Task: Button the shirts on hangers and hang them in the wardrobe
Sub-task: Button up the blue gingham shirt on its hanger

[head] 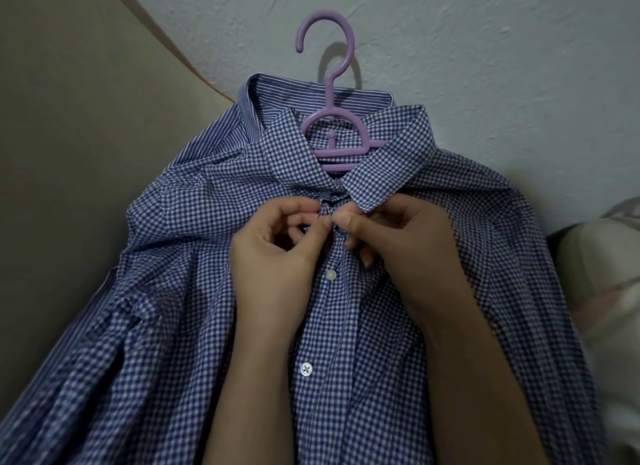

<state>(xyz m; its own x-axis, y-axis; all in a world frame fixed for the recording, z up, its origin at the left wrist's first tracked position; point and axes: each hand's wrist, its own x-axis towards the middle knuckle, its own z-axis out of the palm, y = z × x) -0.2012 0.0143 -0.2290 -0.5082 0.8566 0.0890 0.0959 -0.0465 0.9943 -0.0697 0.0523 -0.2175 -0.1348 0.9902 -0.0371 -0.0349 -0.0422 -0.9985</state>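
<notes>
A blue-and-white checked shirt (180, 257) lies spread out on a purple plastic hanger (330, 84), whose hook points up against the wall. Under it lies a blue striped shirt (221, 129), showing at the collar and along the left edge. My left hand (273, 253) and my right hand (398, 243) meet just below the collar, each pinching the checked shirt's front placket at the topmost button. Two white buttons (331, 275) show lower on the placket, apart from the hands.
A pale textured wall (485, 66) stands behind the hanger. A beige surface (69, 135) lies to the left. Some pale cloth or bedding (609, 274) sits at the right edge.
</notes>
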